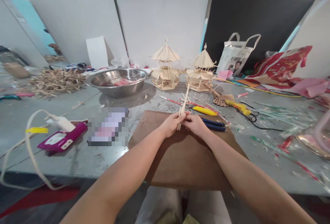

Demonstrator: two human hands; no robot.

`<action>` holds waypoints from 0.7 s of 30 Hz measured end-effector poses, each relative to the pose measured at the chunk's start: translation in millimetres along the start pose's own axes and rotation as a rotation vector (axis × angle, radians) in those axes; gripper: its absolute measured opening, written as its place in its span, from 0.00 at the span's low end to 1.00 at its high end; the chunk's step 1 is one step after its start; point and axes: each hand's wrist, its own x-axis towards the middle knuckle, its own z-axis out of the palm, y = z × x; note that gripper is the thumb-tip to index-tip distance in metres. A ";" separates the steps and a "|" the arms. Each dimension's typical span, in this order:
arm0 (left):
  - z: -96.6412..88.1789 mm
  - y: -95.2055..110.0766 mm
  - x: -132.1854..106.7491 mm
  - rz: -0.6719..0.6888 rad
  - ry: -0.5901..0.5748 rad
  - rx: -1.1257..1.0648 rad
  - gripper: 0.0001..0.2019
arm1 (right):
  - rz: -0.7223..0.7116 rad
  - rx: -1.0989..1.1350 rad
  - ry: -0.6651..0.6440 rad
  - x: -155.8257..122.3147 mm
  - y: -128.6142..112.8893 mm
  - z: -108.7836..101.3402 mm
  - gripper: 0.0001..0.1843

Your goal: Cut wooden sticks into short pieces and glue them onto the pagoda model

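Thin pale wooden sticks [185,99] stand nearly upright between my hands, leaning a little to the right at the top. My left hand [172,124] is closed with its fingertips pinched around them. From the other side my right hand [194,123] is closed too, its fingertips at the lower part of the sticks and touching the left fingers. Both hands are above a brown sheet [188,162]. Pliers with dark blue handles [213,125] lie just right of my right hand, and a yellow-handled cutter [205,110] lies behind it.
Two wooden pagoda models [165,76] [200,77] stand at the back. Left are a steel basin [117,89], a heap of wooden pieces [58,82], a blurred-out phone [108,126] and a purple power strip [64,139] with a cable. A yellow glue gun [238,107] lies right.
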 end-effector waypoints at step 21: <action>-11.1 21.2 -0.2 0.283 0.084 0.596 0.10 | -0.160 -0.373 0.013 -4.3 -8.4 -5.7 0.10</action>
